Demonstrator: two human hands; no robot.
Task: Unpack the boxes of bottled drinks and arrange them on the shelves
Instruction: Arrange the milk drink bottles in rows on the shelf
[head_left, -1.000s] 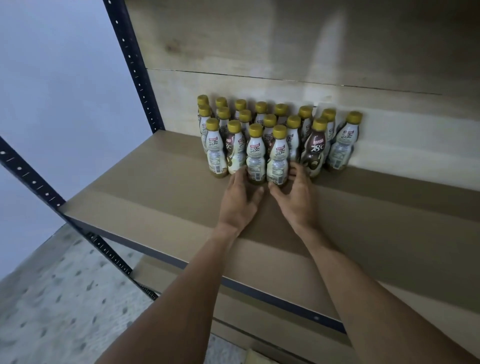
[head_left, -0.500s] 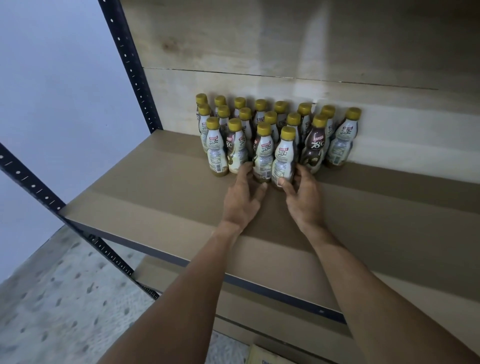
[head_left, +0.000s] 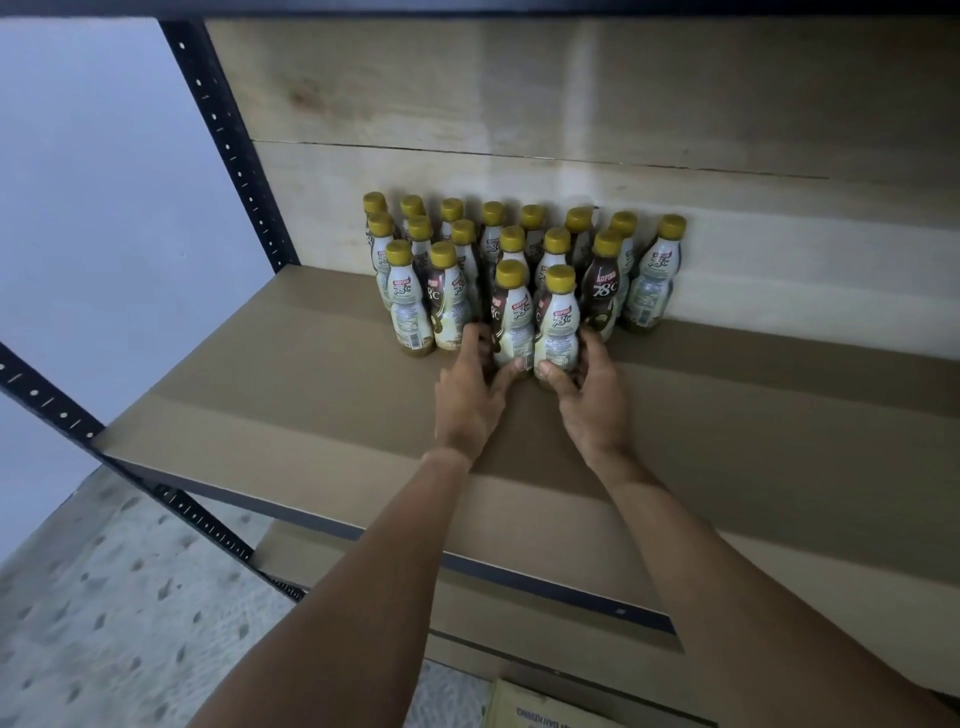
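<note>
Bottles (head_left: 511, 241) first: gold caps, white-and-brown labels, packed upright in rows against the wooden back panel (head_left: 571, 93), toward the left of the shelf (head_left: 270, 395). Two stand out front, touching side by side. My left hand (head_left: 467, 405) has the left front bottle (head_left: 513, 317), grip clamped on it, thumb across the lower front, fingers wrapped round its left flank. My right hand (head_left: 589, 405) mirrors that on the right front bottle (head_left: 560, 322): grip clamped, thumb low on the front, fingers round the right side, just beside a dark-labelled bottle (head_left: 602, 296). Both held bottles are upright. A black perforated upright (head_left: 228, 140) frames the left edge, a lower shelf (head_left: 519, 610) shows beneath, speckled floor (head_left: 104, 623) lies off to the left, and a cardboard box (head_left: 545, 709) peeks in at the bottom.
</note>
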